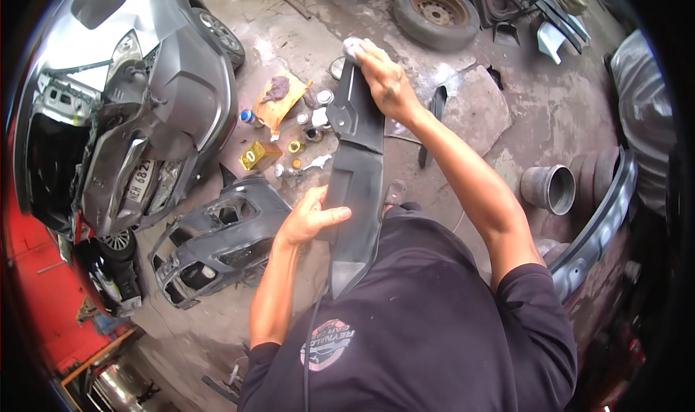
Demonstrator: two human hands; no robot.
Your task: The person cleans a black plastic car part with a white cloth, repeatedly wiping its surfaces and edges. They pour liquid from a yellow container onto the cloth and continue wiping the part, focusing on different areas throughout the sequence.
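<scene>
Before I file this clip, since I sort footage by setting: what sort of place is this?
Most likely a car body repair shop. A gray car has crumpled bodywork, a bumper cover lies detached beside it, and a loose, rusty-rimmed wheel lies flat nearby.

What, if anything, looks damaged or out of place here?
The gray car at left is crumpled around its plate, its bodywork buckled rather than smooth. A dark bumper cover lies on the floor, detached from any vehicle, left of the black panel that the left hand grips.
</scene>
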